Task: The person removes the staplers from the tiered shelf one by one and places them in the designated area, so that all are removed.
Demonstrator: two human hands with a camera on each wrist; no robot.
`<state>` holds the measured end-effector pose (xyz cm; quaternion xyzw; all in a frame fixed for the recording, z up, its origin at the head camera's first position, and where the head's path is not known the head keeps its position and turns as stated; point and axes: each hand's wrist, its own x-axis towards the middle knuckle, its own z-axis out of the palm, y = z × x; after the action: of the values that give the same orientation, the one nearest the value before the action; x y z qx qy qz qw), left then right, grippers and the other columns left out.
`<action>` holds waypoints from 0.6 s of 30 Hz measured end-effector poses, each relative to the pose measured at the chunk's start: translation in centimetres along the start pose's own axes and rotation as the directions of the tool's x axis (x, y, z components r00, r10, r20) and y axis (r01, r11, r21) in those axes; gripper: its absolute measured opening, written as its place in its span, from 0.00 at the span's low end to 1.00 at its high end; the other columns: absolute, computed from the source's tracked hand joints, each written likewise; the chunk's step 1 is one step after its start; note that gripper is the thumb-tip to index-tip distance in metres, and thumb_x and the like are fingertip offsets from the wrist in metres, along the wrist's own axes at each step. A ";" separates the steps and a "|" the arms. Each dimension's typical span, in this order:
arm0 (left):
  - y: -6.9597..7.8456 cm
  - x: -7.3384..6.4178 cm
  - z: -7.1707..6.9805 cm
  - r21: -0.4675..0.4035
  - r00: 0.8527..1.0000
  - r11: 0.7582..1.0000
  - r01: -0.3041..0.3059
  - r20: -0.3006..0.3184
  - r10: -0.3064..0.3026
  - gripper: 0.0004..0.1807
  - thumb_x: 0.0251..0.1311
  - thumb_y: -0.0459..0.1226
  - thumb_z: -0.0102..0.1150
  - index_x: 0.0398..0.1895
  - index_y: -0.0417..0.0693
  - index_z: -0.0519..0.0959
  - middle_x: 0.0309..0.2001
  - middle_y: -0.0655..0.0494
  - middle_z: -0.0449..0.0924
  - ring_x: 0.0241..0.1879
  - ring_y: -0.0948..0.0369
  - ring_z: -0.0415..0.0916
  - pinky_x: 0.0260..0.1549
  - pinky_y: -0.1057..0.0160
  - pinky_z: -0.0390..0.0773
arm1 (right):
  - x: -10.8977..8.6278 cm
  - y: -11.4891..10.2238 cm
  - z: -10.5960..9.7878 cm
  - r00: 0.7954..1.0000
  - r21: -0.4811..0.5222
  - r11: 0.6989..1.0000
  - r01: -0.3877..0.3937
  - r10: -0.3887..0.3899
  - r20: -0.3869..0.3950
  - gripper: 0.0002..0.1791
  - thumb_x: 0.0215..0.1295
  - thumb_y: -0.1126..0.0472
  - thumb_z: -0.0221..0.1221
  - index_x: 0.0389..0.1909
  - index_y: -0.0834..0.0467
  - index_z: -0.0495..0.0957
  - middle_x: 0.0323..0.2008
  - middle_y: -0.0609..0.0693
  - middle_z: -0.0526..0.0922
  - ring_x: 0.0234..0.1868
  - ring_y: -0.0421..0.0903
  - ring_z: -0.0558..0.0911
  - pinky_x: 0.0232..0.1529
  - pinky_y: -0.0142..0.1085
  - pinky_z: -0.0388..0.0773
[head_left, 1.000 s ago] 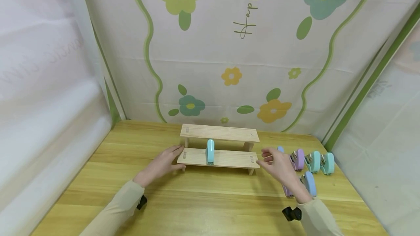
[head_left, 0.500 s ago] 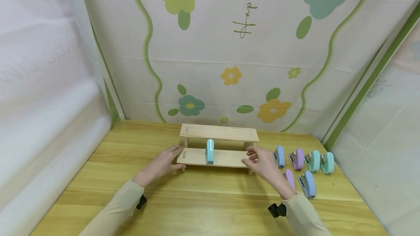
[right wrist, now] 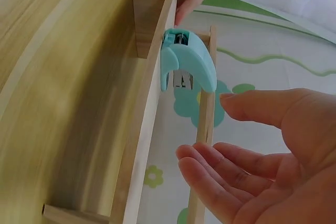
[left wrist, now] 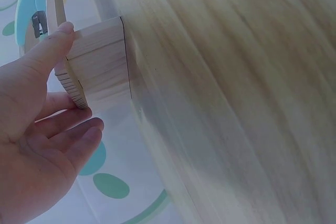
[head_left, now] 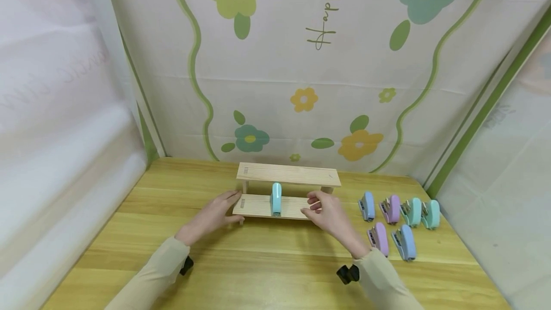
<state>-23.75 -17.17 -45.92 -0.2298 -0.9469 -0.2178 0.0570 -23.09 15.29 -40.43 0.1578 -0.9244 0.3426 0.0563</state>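
Observation:
A small two-tier wooden shelf [head_left: 256,208] stands on the table, and one teal stapler [head_left: 276,199] sits upright near the middle of its lower tier. My left hand [head_left: 213,216] grips the left end of that lower board, thumb along its front edge and fingers at the end, as the left wrist view shows. Over the right part of the same tier, my right hand [head_left: 330,215] is held with fingers loosely bent and thumb apart, nothing between them. In the right wrist view its fingertips [right wrist: 202,158] are a short way off the teal stapler [right wrist: 191,59].
On the table right of the shelf are more staplers in two rows: a blue stapler [head_left: 367,206], a purple stapler [head_left: 391,209] and two teal ones behind, with a purple stapler [head_left: 379,238] and a blue stapler [head_left: 404,242] in front. A flowered cloth [head_left: 275,71] hangs behind.
My right hand has moved left from beside the shelf's right end to over its lower tier, uncovering the staplers behind it. The left hand, shelf and teal stapler on it stay put.

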 end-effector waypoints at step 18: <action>-0.1 0.0 0.0 -0.001 1.000 1.000 -0.011 -0.007 0.011 0.41 0.58 0.46 0.69 0.70 0.32 0.66 0.69 0.34 0.68 0.66 0.40 0.70 0.64 0.44 0.76 | 0.9 -1.8 2.8 0.998 0.059 0.997 0.056 -0.057 0.019 0.20 0.58 0.61 0.70 0.48 0.68 0.80 0.42 0.59 0.86 0.38 0.52 0.88 0.37 0.38 0.88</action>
<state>-23.77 -17.31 -45.96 -0.2340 -0.9453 -0.2187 0.0615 -23.30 11.91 -41.25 0.1890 -0.9096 0.3663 0.0519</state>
